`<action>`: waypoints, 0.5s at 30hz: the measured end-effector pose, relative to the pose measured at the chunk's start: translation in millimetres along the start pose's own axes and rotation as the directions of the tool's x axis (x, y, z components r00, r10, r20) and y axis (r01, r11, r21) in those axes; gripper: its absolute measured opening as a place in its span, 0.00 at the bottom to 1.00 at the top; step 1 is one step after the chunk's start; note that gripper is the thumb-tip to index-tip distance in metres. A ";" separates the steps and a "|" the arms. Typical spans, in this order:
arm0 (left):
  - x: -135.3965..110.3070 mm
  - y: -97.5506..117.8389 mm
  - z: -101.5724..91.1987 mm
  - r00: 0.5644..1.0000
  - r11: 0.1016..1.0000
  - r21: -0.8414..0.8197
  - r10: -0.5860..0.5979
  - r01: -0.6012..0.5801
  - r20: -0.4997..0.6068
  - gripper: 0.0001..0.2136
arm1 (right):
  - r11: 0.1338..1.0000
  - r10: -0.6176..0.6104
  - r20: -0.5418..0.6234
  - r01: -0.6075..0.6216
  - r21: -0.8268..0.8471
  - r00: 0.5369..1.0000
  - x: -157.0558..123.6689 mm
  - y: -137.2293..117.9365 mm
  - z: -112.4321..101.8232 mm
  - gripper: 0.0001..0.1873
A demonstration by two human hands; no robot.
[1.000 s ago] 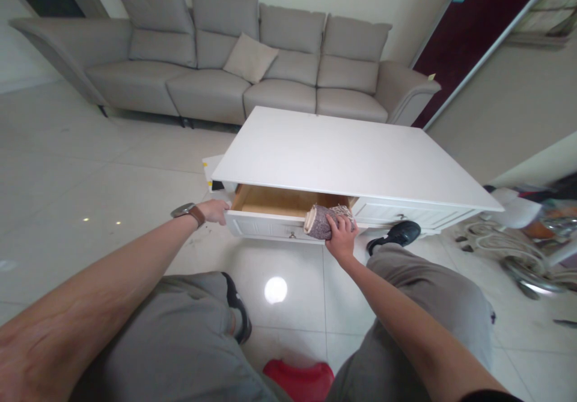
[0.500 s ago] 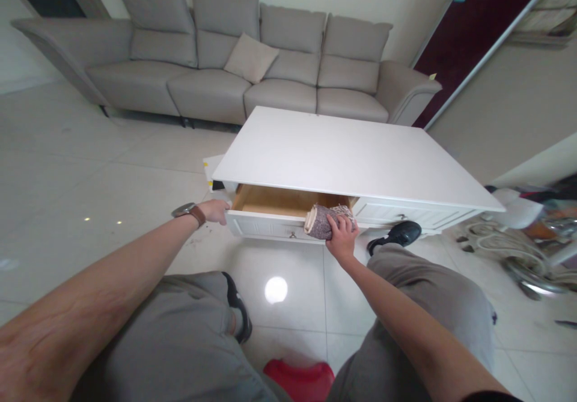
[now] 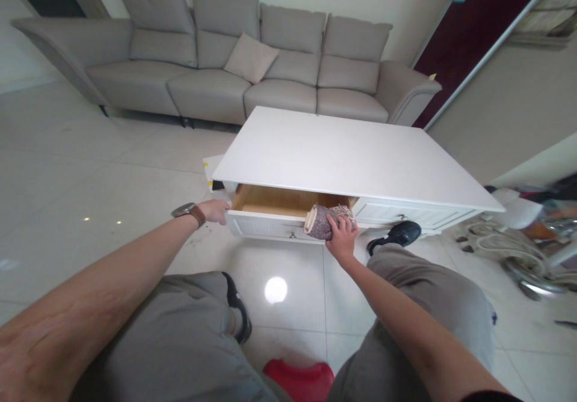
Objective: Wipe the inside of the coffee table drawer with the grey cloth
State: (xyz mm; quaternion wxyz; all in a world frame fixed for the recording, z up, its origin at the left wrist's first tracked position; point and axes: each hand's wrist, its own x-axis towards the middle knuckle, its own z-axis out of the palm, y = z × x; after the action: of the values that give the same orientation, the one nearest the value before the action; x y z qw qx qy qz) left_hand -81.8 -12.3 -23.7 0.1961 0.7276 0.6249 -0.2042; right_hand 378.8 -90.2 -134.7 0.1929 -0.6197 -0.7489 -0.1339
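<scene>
1. The left hand point(image 3: 215, 211) grips the open drawer point(image 3: 288, 201) at its left corner, its fingertips hidden behind the drawer front.
2. The drawer's back half lies out of sight under the white table point(image 3: 347, 155).
3. The rolled cloth point(image 3: 323, 221) in the right hand point(image 3: 341, 238) is partly covered by the fingers; its far end cannot be made out.
4. Right of that grip, floor clutter point(image 3: 527, 246) is blurred.

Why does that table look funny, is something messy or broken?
Nothing looks broken. The drawer of the white table is pulled open, the left hand at its corner. The right hand holds a rolled grey cloth on its front edge. Tangled cables lie on the floor.
</scene>
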 end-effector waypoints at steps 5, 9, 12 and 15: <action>-1.9 2.3 -1.0 1.000 1.000 0.021 -0.013 0.012 0.002 0.28 | 1.000 0.003 -0.011 -0.003 0.005 1.000 0.2 0.2 0.0 0.39; -3.3 3.3 -1.8 1.000 1.000 0.018 -0.011 0.011 0.006 0.28 | 1.000 0.001 -0.006 -0.001 0.001 1.000 0.3 -0.1 -0.9 0.39; -4.0 3.4 -2.3 1.000 1.000 0.007 -0.009 0.008 0.011 0.27 | 1.000 0.002 -0.002 -0.002 0.004 1.000 0.3 -0.2 -1.3 0.40; -4.3 3.6 -2.8 1.000 1.000 0.007 -0.007 0.006 0.014 0.27 | 1.000 0.003 -0.011 -0.003 0.014 1.000 0.1 -0.2 -1.0 0.40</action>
State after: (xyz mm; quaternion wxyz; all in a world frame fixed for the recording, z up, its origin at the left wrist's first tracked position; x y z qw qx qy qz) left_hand -78.6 -14.9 -18.9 0.1972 0.7248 0.6251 -0.2121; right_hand 378.7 -90.6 -133.8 0.2018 -0.6185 -0.7479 -0.1317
